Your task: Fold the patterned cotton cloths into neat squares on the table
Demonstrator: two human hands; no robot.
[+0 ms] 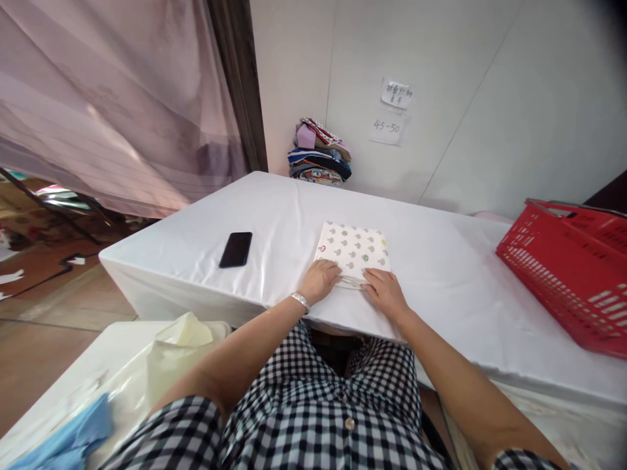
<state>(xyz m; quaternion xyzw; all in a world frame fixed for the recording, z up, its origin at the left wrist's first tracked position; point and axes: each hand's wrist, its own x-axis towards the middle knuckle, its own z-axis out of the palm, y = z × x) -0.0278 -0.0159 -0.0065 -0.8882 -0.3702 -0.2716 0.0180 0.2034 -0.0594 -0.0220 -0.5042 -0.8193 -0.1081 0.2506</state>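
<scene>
A folded white cloth (353, 249) with small printed figures lies flat on the white-covered table (441, 274), near its front edge. My left hand (319, 279), with a silver bracelet on the wrist, rests on the cloth's near left corner. On the near right corner sits my right hand (386, 292). Both hands press down on the near edge with fingers curled over it; whether they pinch it or only press I cannot tell.
A black phone (236, 249) lies on the table to the left. A red plastic basket (568, 271) stands at the right end. A stack of folded clothes (319, 153) sits against the far wall. A low white surface with a plastic bag (171, 356) and blue cloth (73, 434) is at my left.
</scene>
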